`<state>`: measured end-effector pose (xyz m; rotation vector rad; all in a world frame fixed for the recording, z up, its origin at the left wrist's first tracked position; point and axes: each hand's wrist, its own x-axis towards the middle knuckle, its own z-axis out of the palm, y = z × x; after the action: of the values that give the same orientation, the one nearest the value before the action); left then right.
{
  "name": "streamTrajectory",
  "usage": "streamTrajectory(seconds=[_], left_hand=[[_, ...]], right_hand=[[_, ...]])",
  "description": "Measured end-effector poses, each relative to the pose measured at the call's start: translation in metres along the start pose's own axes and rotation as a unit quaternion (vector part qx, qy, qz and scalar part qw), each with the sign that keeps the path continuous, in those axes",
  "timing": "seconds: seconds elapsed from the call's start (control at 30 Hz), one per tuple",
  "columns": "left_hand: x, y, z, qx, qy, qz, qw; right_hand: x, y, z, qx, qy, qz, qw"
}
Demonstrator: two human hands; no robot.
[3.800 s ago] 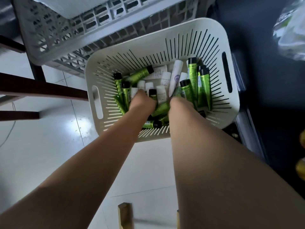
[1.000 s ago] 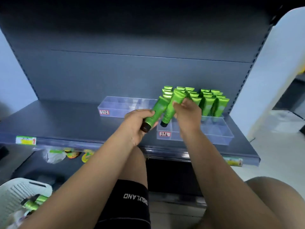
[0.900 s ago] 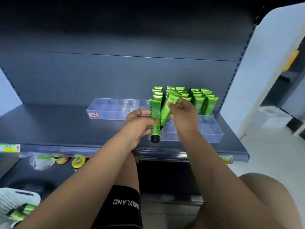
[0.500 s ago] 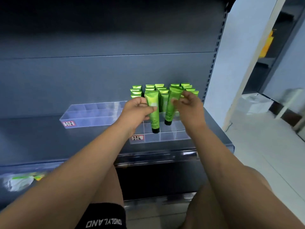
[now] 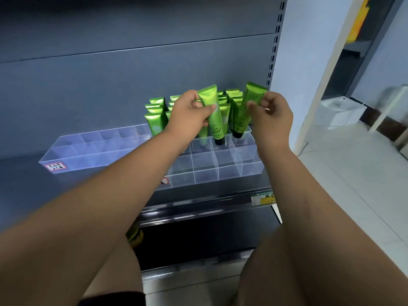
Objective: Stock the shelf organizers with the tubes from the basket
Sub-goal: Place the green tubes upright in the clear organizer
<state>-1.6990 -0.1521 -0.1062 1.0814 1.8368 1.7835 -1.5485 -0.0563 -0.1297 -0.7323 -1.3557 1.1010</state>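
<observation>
My left hand (image 5: 189, 117) grips a green tube (image 5: 215, 120) with a black cap, cap down, over the clear right organizer (image 5: 229, 171) on the grey shelf. My right hand (image 5: 272, 115) pinches a second green tube (image 5: 246, 111), cap down, its cap just above a cell in the organizer's middle rows. Several green tubes (image 5: 155, 122) stand in the back rows behind both hands. The front cells hold nothing. The basket is out of view.
A second clear organizer (image 5: 88, 149) with empty cells and a red-edged label sits to the left on the same shelf. The shelf's front rail (image 5: 198, 208) carries a yellow price tag. A perforated upright (image 5: 276, 40) bounds the shelf on the right; white floor beyond.
Both hands came from the basket with one tube each, turned the tubes cap down, and moved them forward and down toward the right organizer. The view swung right.
</observation>
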Motion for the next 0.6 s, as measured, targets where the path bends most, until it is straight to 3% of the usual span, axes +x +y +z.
streamTrajectory(seconds=[0.23, 0.6], left_hand=[[0.016, -0.015, 0.025, 0.075, -0.029, 0.033, 0.996], [0.023, -0.034, 0.038, 0.126, -0.033, 0.037, 0.991]], right_hand=[[0.022, 0.014, -0.009, -0.005, 0.016, 0.028, 0.999], [0.028, 0.040, -0.015, -0.120, -0.039, 0.069, 0.990]])
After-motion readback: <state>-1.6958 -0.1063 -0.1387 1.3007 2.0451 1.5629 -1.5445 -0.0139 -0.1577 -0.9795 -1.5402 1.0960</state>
